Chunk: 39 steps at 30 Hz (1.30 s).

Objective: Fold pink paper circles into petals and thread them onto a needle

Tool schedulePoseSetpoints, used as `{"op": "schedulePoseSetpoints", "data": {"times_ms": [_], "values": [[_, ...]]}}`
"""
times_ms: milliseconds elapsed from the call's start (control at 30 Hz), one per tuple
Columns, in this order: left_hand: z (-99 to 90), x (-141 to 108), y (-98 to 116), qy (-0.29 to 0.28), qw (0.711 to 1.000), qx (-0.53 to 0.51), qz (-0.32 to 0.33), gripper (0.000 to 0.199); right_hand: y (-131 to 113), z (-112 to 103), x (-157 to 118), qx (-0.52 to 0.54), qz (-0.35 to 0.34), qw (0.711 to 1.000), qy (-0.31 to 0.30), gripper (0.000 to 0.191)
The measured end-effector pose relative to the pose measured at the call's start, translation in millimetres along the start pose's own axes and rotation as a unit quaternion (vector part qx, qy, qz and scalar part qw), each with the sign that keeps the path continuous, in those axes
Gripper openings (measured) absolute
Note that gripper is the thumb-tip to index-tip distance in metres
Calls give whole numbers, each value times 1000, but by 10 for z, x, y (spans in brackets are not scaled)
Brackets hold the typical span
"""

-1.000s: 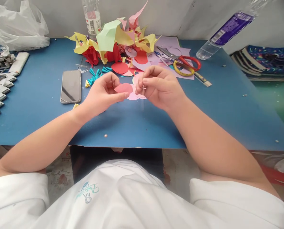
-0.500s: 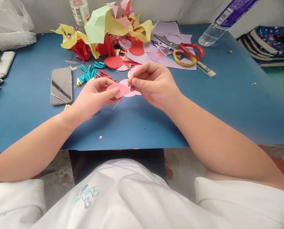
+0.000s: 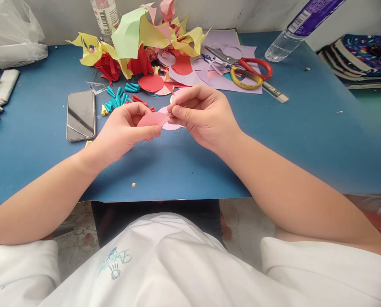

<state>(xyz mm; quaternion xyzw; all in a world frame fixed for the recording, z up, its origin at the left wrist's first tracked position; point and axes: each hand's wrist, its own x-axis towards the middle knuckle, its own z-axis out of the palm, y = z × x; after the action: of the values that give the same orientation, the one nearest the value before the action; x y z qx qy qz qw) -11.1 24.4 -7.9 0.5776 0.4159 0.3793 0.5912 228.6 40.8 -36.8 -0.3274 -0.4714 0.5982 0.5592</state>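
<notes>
My left hand (image 3: pixel 123 125) is closed on a pink paper circle (image 3: pixel 152 119), thumb on top and fingers beneath. Between thumb and forefinger of my right hand (image 3: pixel 203 115) is pinched a thin pale stick (image 3: pixel 165 120). It lies at a slant along the circle's right edge, its lower end sticking out past my left thumb. Whether the paper's edge is bent around it I cannot tell. Several lilac and pink paper circles (image 3: pixel 170 126) lie on the blue table (image 3: pixel 184 170) behind the hands, partly hidden by them. Small teal paper cones (image 3: pixel 116 100) lie just beyond my left hand.
A phone (image 3: pixel 81 115) lies at the left. Crumpled coloured paper (image 3: pixel 129 38) is heaped at the back, beside scissors (image 3: pixel 244 70) and a cutter blade (image 3: pixel 275 92). A bottle (image 3: pixel 283 44) leans at the back right; a plastic bag (image 3: pixel 14 38) sits back left.
The pink circle and the stick have shifted slightly left and tilted. My right fingertips have moved a little left and down along the stick, nearer my left thumb.
</notes>
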Motion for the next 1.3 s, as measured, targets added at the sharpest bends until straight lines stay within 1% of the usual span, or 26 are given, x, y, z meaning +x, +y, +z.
{"op": "schedulePoseSetpoints", "data": {"times_ms": [67, 133, 200, 300, 367, 400, 467, 567, 633, 767, 933, 1033, 1167, 1300], "values": [[-8, -7, -3, -4, 1000, 3, 5, 44, -6, 1, -6, 3, 1, 1000, 1, 50], [-7, -11, 3, -3, 1000, -5, 3, 41, 8, -17, 0, 10, -1, 1000, -15, 47], [-1, -11, 14, -3, 1000, -26, -11, 40, 42, -48, 12, 15, -10, 998, -52, 44], [3, -4, 22, -11, 998, -55, -35, 43, 108, -90, 16, -9, -26, 992, -125, 36], [-5, -1, 16, -17, 997, -59, -50, 45, 136, -97, 2, -27, -41, 987, -153, 27], [-11, 0, 12, -21, 996, -60, -60, 46, 141, -92, -8, -31, -47, 986, -157, 23], [-21, 3, 3, -33, 994, -64, -77, 48, 132, -71, -29, -37, -60, 986, -150, 22], [-15, 9, 3, -47, 993, -65, -81, 48, 90, -27, -52, -49, -64, 989, -128, 26], [0, 13, 10, -40, 994, -64, -81, 49, 66, -4, -60, -55, -58, 990, -120, 29], [19, 16, 21, -20, 993, -68, -92, 52, 72, 12, -64, -58, -53, 991, -110, 28], [18, 5, 24, -29, 991, -82, -100, 48, 105, 17, -69, -54, -60, 991, -104, 29], [29, -15, 26, -21, 995, -63, -79, 44, 73, 43, -95, -56, -53, 992, -98, 24], [39, -44, 15, 5, 1000, 19, -17, 38, -3, 94, -139, -64, -39, 994, -75, 19], [55, -72, 11, 31, 994, 106, 16, 35, -34, 113, -152, -68, -16, 996, -55, 28]]}}
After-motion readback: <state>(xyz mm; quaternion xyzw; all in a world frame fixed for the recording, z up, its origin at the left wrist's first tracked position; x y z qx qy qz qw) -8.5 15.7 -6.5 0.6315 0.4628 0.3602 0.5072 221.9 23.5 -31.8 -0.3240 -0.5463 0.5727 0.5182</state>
